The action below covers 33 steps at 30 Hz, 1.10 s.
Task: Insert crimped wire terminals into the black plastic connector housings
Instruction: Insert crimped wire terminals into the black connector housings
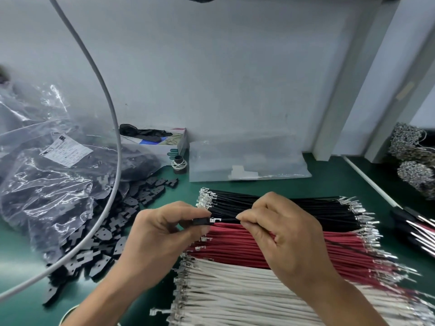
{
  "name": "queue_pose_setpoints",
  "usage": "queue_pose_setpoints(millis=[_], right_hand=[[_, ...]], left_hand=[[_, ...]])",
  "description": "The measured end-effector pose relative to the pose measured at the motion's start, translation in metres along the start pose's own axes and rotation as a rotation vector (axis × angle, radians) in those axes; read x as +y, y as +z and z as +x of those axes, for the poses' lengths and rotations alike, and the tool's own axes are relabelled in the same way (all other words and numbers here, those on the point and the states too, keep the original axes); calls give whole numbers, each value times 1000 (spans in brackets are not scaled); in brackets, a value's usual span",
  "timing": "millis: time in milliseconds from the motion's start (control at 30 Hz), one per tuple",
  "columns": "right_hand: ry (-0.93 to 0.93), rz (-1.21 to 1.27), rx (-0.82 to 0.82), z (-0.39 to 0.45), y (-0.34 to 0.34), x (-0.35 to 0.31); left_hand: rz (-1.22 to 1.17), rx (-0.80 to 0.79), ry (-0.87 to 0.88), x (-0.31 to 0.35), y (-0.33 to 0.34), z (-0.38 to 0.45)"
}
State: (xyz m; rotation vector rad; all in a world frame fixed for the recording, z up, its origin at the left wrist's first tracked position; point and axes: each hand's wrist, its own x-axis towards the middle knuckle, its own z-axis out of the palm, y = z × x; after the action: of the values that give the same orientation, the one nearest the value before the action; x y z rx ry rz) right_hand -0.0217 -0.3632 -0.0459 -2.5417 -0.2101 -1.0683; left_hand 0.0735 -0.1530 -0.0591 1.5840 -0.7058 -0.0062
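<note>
While the left hand (162, 234) pinches a black housing (201, 221), the right hand (280, 234) pinches a black wire (227, 220)

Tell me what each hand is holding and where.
Left hand pinches a black housing by its back end. Right hand pinches a black wire just behind its terminal.

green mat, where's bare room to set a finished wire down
Bare green mat shows between the black wires and the clear flat bag, and left of the loose housings. Crowded where the housings spill beside the hands.
</note>
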Motion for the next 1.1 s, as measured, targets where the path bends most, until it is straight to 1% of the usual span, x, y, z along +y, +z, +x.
queue_pose_setpoints(millis=[233, 333, 400, 467, 533, 600, 733, 867, 1000, 1100], right_hand=[[32, 62, -70, 0, 0, -3], [128, 216, -156, -1, -2, -3], [179, 295, -188, -1, -1, -2], [165, 274, -186, -1, 1, -4], [90, 152, -167, -2, 3, -9], [27, 43, -160, -2, 6, -12], [81, 102, -128, -2, 7, -8], [40, 84, -96, -3, 11, -11], [43, 84, -58, -3, 14, -14], [23, 89, -60, -3, 14, -14]], left_hand=[[39, -48, -31, 5, 1, 0], [-49, -103, -109, 7, -2, -1], [-60, -125, -131, 9, -2, -1], [30, -128, -86, 11, 2, -2], [181, -123, -21, 11, 6, -3], [269, -96, 19, 10, 7, -3], [243, -53, 18, 11, 7, -3], [261, -79, 14, 13, 9, -5], [280, -57, 48, 14, 10, -6], [289, -64, 55, 13, 11, -6]])
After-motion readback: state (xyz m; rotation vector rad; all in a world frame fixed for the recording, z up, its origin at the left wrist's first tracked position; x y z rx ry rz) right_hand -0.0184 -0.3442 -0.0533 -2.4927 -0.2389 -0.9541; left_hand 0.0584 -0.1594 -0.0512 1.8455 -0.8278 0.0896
